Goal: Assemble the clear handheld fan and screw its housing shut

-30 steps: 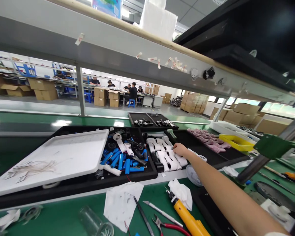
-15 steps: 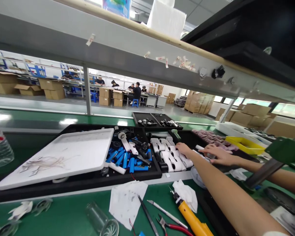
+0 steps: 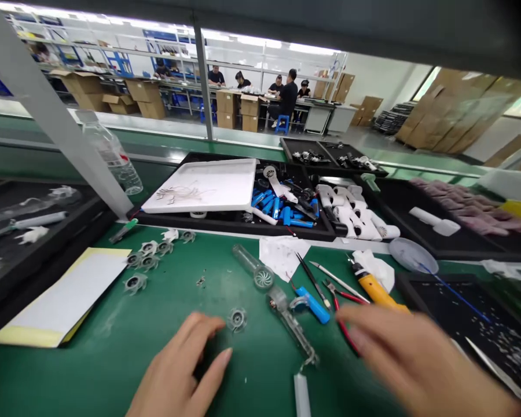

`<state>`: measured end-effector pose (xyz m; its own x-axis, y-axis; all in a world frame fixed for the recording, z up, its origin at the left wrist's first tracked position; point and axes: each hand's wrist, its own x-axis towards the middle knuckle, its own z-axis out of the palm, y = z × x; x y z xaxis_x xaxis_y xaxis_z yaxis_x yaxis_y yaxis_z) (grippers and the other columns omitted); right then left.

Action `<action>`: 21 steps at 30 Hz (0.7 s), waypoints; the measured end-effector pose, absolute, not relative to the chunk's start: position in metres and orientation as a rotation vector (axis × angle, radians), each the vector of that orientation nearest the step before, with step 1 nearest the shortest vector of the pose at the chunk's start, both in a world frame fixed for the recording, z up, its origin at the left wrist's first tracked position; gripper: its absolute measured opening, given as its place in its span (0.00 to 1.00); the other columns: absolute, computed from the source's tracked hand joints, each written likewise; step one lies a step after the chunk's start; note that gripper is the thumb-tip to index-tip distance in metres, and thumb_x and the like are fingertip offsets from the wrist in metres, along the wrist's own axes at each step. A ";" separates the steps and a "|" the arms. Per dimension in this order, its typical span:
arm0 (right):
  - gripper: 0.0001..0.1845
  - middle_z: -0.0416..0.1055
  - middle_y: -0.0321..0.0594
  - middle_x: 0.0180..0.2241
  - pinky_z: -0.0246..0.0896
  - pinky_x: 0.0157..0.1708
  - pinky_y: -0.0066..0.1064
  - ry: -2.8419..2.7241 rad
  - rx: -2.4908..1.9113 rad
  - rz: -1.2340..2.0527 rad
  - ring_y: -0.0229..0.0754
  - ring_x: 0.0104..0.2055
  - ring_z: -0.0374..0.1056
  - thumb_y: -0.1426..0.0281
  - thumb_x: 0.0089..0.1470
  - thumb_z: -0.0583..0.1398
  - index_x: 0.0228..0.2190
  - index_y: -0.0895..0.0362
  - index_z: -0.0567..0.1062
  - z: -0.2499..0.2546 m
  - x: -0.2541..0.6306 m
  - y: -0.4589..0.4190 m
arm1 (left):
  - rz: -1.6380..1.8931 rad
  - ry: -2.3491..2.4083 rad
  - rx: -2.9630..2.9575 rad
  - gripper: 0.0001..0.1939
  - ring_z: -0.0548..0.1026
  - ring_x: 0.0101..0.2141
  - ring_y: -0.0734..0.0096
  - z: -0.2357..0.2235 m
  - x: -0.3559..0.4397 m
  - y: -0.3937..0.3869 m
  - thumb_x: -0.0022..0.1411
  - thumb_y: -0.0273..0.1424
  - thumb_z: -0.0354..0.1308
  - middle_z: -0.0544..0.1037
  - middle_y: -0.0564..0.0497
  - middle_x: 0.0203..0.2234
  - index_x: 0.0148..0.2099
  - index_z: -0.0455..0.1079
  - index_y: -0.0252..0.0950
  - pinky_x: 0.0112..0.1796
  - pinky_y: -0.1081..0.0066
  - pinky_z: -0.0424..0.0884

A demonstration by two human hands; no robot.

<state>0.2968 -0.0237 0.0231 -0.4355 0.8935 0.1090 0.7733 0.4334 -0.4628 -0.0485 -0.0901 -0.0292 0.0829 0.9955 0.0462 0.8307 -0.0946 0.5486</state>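
My left hand (image 3: 178, 370) rests low over the green mat (image 3: 113, 359), fingers loosely spread and holding nothing. Its fingertips lie just left of a small round fan wheel (image 3: 237, 319). My right hand (image 3: 417, 365) is at the lower right, smeared by motion, hovering above red-handled pliers (image 3: 342, 324) and near a yellow-handled tool (image 3: 373, 286). Between the hands lie a clear plastic housing (image 3: 292, 324), a clear tube (image 3: 255, 269) and a blue-handled tool (image 3: 312, 305).
Several small fan wheels (image 3: 147, 260) and a yellow-edged paper pad (image 3: 65, 295) lie at the left. Behind stand a white tray (image 3: 206, 185), blue cylinders (image 3: 278, 208) and white housings (image 3: 360, 217) in black trays. A water bottle (image 3: 113, 156) stands beside a slanted metal post (image 3: 47, 110).
The view dropped from the far trays to the near mat. Both hands pulled back from the trays of white housings to the front edge.
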 end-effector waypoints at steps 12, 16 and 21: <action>0.09 0.76 0.44 0.34 0.75 0.31 0.42 -2.093 -1.704 0.103 0.52 0.36 0.77 0.65 0.61 0.54 0.38 0.53 0.72 -0.060 0.216 -0.072 | 0.481 1.676 2.234 0.10 0.74 0.46 0.54 -0.039 -0.036 -0.042 0.68 0.36 0.56 0.75 0.47 0.45 0.50 0.69 0.40 0.44 0.59 0.73; 0.09 0.76 0.39 0.35 0.74 0.30 0.36 -2.115 -1.694 0.187 0.46 0.35 0.77 0.68 0.61 0.53 0.40 0.52 0.72 -0.058 0.229 -0.066 | 0.716 1.522 2.170 0.11 0.75 0.44 0.58 -0.046 -0.040 -0.046 0.69 0.38 0.56 0.76 0.49 0.43 0.51 0.67 0.43 0.43 0.63 0.71; 0.12 0.76 0.39 0.40 0.73 0.32 0.28 -2.032 -1.519 0.099 0.40 0.37 0.77 0.69 0.63 0.54 0.48 0.52 0.70 -0.069 0.237 -0.065 | 0.923 1.315 2.230 0.06 0.73 0.40 0.65 -0.038 -0.033 -0.050 0.69 0.31 0.55 0.73 0.50 0.40 0.48 0.67 0.41 0.40 0.69 0.69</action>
